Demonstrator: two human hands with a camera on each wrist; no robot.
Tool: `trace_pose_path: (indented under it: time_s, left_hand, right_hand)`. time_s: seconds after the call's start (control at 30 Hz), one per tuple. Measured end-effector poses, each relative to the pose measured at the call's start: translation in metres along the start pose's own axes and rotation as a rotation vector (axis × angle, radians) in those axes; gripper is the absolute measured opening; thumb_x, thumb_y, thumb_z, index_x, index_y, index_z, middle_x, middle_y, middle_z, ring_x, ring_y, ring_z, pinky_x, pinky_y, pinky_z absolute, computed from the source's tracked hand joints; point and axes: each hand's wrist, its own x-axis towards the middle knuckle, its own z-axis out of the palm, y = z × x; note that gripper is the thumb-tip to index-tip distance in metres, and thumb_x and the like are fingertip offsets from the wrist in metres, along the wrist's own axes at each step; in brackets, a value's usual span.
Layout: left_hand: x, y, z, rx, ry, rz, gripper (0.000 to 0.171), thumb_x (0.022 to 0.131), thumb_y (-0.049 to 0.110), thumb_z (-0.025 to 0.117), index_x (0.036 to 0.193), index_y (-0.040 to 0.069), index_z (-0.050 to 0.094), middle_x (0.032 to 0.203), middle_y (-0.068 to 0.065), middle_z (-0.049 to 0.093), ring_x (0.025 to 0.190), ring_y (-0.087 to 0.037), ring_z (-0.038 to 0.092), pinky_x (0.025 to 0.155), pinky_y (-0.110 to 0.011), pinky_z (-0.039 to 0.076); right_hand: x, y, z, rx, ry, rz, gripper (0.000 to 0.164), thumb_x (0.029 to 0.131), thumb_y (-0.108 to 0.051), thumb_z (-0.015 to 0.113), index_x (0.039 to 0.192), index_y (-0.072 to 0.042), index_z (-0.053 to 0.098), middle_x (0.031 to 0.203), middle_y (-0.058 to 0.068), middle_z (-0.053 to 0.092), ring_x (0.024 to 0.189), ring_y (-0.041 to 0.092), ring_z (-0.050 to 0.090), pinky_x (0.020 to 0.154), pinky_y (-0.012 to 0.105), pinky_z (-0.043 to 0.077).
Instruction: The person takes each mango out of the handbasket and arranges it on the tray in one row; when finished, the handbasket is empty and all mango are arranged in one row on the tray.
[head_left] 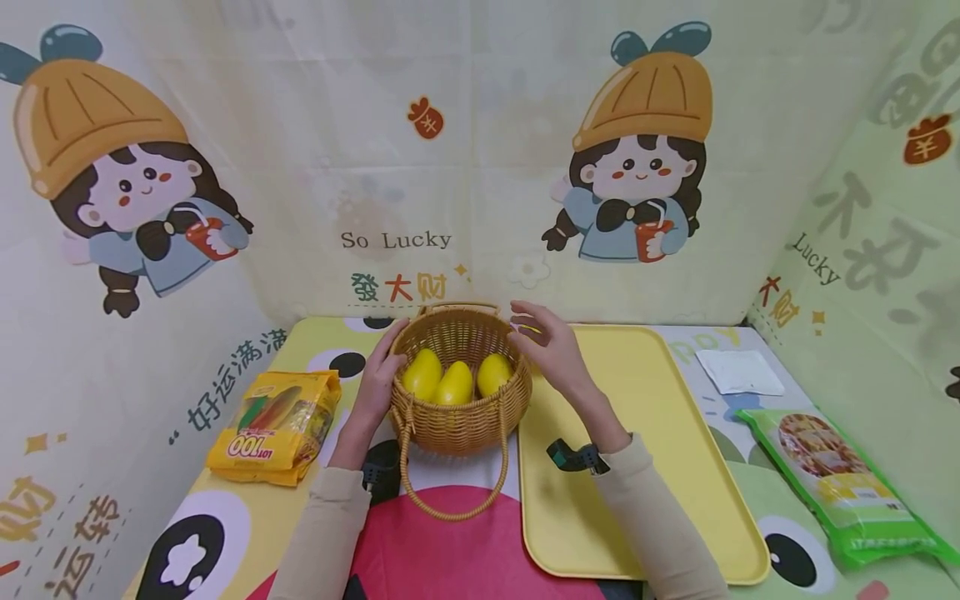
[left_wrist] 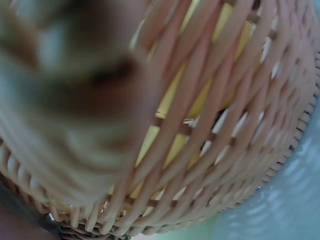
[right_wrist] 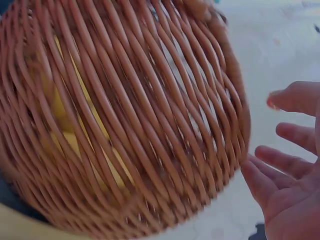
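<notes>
A brown wicker basket (head_left: pixel 461 429) stands on the table, its mouth facing me. Inside lie three yellow mangoes (head_left: pixel 454 385). One of its handles (head_left: pixel 455 518) hangs down at the front, while the other stands at the back. My left hand (head_left: pixel 377 379) grips the basket's left side, thumb near the rim; blur covers much of that in the left wrist view. At the right rim is my right hand (head_left: pixel 553 346), fingers spread and holding nothing. One of its digits is at the basket's edge in the right wrist view; whether it touches, I cannot tell.
A yellow tray (head_left: pixel 645 467) lies right of the basket, under my right forearm. Farther right are a white packet (head_left: pixel 741 372) and a green food bag (head_left: pixel 840 483). On the left lies a yellow snack bag (head_left: pixel 273 427). Printed cloth walls (head_left: pixel 480 208) enclose the table.
</notes>
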Motion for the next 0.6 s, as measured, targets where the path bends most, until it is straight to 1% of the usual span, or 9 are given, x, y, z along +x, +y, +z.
trace_pose_path:
  time_s: [0.1,0.23,0.3,0.43,0.53,0.6]
  left_hand:
    - [-0.004,0.013,0.001,0.005,-0.012,-0.002,0.06,0.098,0.006,0.037,0.156,0.02,0.033,0.165,-0.008,0.024,0.15,-0.035,0.028,0.119,-0.058,0.026]
    - [-0.01,0.026,0.003,0.012,-0.017,0.0,0.06,0.098,0.006,0.037,0.156,0.018,0.033,0.165,-0.01,0.025,0.149,-0.037,0.028,0.119,-0.057,0.027]
    - [-0.011,0.026,0.003,0.008,-0.016,0.003,0.059,0.098,0.006,0.037,0.156,0.018,0.033,0.164,-0.009,0.026,0.149,-0.037,0.029,0.119,-0.057,0.028]
    - [-0.011,0.026,0.003,-0.002,-0.015,0.013,0.058,0.098,0.005,0.037,0.155,0.018,0.034,0.164,-0.009,0.028,0.149,-0.038,0.029,0.119,-0.057,0.028]
    - [-0.01,0.025,0.002,-0.003,-0.014,0.013,0.058,0.098,0.004,0.037,0.155,0.018,0.035,0.163,-0.009,0.028,0.148,-0.039,0.029,0.119,-0.056,0.028]
    - [-0.01,0.026,0.002,-0.004,-0.013,0.01,0.058,0.098,0.005,0.037,0.155,0.019,0.035,0.163,-0.008,0.028,0.148,-0.038,0.029,0.119,-0.056,0.028]
  right_hand:
    - [-0.001,-0.007,0.009,-0.03,-0.069,-0.013,0.052,0.093,-0.017,0.068,0.142,-0.007,0.053,0.142,0.014,0.056,0.127,0.031,0.058,0.105,0.043,0.049]
    - [0.0,-0.013,0.019,-0.091,-0.163,-0.011,0.054,0.092,-0.02,0.069,0.142,-0.01,0.053,0.141,0.011,0.056,0.128,0.03,0.058,0.106,0.042,0.049]
    - [0.001,-0.015,0.023,-0.13,-0.217,-0.019,0.054,0.092,-0.022,0.07,0.143,-0.01,0.053,0.142,0.011,0.056,0.128,0.031,0.058,0.107,0.042,0.048]
    - [0.006,-0.022,0.03,-0.247,-0.315,-0.048,0.055,0.091,-0.025,0.071,0.142,-0.013,0.054,0.14,0.007,0.058,0.123,0.027,0.061,0.105,0.04,0.05]
    - [0.008,-0.028,0.034,-0.322,-0.376,-0.056,0.056,0.09,-0.029,0.072,0.142,-0.016,0.055,0.139,0.003,0.06,0.122,0.023,0.059,0.104,0.044,0.05]
    - [0.01,-0.032,0.037,-0.355,-0.418,-0.055,0.056,0.09,-0.031,0.072,0.142,-0.016,0.055,0.14,0.002,0.059,0.123,0.023,0.058,0.104,0.045,0.049]
